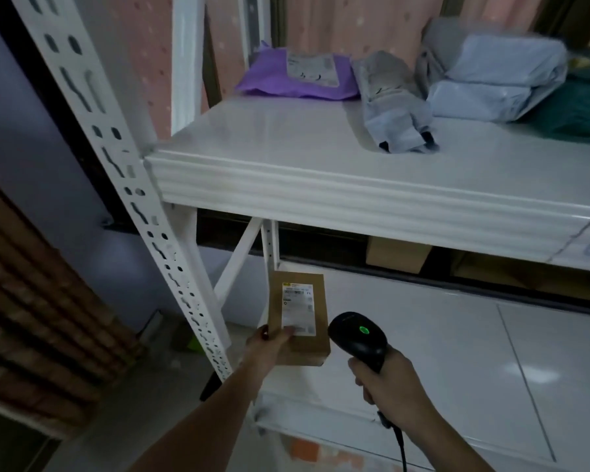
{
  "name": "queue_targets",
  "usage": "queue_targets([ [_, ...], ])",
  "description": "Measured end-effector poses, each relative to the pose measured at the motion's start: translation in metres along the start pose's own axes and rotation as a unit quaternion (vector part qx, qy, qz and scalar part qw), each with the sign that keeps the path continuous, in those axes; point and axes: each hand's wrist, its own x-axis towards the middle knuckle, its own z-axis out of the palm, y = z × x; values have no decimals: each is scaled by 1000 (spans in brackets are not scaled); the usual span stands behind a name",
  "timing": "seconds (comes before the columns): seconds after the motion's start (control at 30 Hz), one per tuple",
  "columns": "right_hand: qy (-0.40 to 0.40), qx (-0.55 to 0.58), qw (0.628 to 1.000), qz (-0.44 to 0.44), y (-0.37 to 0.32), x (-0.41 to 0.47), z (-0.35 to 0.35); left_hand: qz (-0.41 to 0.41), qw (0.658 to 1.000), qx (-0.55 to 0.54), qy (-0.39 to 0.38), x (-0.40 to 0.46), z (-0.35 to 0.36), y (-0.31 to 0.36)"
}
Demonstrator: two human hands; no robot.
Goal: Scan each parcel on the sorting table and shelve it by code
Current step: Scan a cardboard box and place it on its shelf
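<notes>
The brown parcel (298,318) sits in the left hand (269,345), over the lower shelf (457,352), label up so it can be read. The right hand (389,383) wraps around the scanner (358,338), whose green light glows just beside the label.

- Premises: small parcel storeroom; white slotted-steel shelving (355,185) holds poly mailers (300,74) (labelled) and cardboard boxes (397,255)
- Handheld barcode scanner (358,338) in use

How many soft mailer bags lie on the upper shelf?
4 visible: a purple mailer at back left, a grey mailer mid-shelf, two pale blue mailers stacked right. More may be hidden.
</notes>
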Motion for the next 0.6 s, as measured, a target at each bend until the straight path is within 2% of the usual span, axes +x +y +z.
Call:
queue_targets([
  [0.2, 25, 11, 999, 23, 0, 14, 10, -3, 1000, -27, -8, 41, -2, 2],
  [0.43, 70, 61, 995, 38, -5, 6, 33, 40, 999, 16, -6, 67, -1, -6],
  [0.53, 75, 72, 993, 47, -5, 0, 44, 23, 995, 67, 72, 58, 3, -10],
  [0.6, 79, 78, 993, 51, -6, -6, 49, -22, 992, 59, 111, 48, 6, -18],
])
